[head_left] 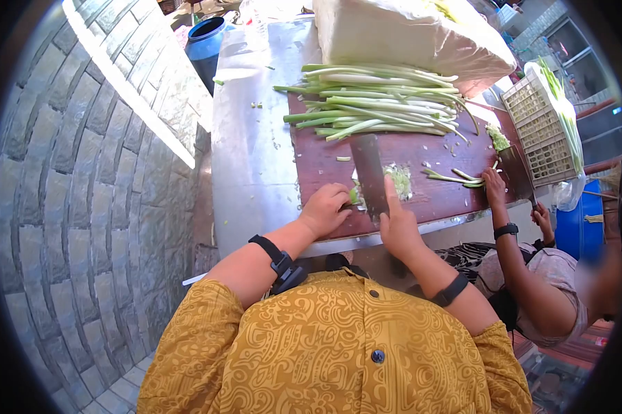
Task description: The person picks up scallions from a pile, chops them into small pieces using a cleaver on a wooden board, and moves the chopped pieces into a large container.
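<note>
With my right hand (399, 224) I grip a wide cleaver (370, 169); its blade stands over the reddish-brown cutting board (325, 162) and my index finger lies along it. On the board left of the blade, the curled fingers of my left hand (327, 210) press on cut green onion pieces (355, 195), which they partly hide. Finely chopped green onion (399, 181) lies just right of the blade. A big pile of whole green onions (387, 103) stretches across the far part of the board.
On my right a co-worker's hand (493, 188) holds several green onion stalks (456, 177) beside another cleaver (517, 172). A white cloth-covered bundle (407, 34) sits behind the pile. A crate (539, 127) stands at the right, a blue barrel (207, 45) beyond the metal table (252, 152), a brick wall (83, 172) to the left.
</note>
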The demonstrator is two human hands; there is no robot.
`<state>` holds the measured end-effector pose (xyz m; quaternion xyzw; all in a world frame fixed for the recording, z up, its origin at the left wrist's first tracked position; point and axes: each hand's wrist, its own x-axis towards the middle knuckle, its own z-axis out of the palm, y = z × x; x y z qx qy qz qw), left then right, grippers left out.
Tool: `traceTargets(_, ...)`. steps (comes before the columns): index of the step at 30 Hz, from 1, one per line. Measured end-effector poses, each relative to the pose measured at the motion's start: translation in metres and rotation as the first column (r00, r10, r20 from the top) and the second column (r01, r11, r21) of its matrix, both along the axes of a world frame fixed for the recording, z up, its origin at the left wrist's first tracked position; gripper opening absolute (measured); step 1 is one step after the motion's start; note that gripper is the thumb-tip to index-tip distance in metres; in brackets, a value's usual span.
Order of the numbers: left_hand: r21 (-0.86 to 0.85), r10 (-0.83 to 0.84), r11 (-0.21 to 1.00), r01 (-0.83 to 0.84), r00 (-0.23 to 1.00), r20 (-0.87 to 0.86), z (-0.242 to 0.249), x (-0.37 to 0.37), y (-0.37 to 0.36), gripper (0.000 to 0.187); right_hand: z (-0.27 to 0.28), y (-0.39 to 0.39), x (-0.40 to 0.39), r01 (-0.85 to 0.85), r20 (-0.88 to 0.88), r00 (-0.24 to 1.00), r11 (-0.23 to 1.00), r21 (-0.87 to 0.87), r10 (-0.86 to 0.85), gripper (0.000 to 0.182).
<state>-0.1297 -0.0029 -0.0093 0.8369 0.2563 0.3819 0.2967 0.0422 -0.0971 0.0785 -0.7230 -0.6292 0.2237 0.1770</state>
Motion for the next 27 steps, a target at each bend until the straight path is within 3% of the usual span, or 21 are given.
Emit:
traceTargets(5,0.000,0.022,1.000,-0.022,0.997,-0.079,-0.013,0.002,0.002,0.015,0.007,-0.012,-0.009,-0.078,0.100,0.990,0.985,-0.156,0.095,0.079)
traceTargets(13,0.038,0.027,0.999,-0.025,0.999,-0.044,-0.017,0.005,-0.001,0.012,0.002,0.007,-0.018,-0.152,0.173,0.964,0.952,-0.267,0.202,0.084)
traceTargets(16,0.048,0.011,0.999,-0.012,1.000,0.006,-0.017,0.004,0.000,0.013,-0.018,0.022,-0.022,-0.112,0.123,0.983,0.978,-0.173,0.135,0.084)
traceTargets(19,0.018,-0.022,1.000,0.022,1.000,0.015,-0.020,-0.001,-0.001,0.015,-0.035,0.021,-0.009,0.060,0.036,0.998,0.995,-0.080,-0.057,0.083)
traceTargets(20,0.004,-0.035,0.999,0.034,0.999,0.014,-0.020,0.000,0.001,0.015,-0.043,0.017,-0.003,0.102,-0.084,0.992,0.993,0.052,-0.098,0.082)
traceTargets(23,0.002,-0.032,0.999,0.032,0.999,0.025,-0.018,-0.001,0.001,0.017,-0.039,0.015,0.001,0.128,-0.127,0.984,0.991,0.036,-0.123,0.081)
traceTargets(27,0.000,-0.012,1.000,0.012,1.000,0.027,-0.009,-0.001,0.002,0.018,-0.011,0.008,-0.001,-0.022,-0.003,1.000,0.999,0.026,0.022,0.080)
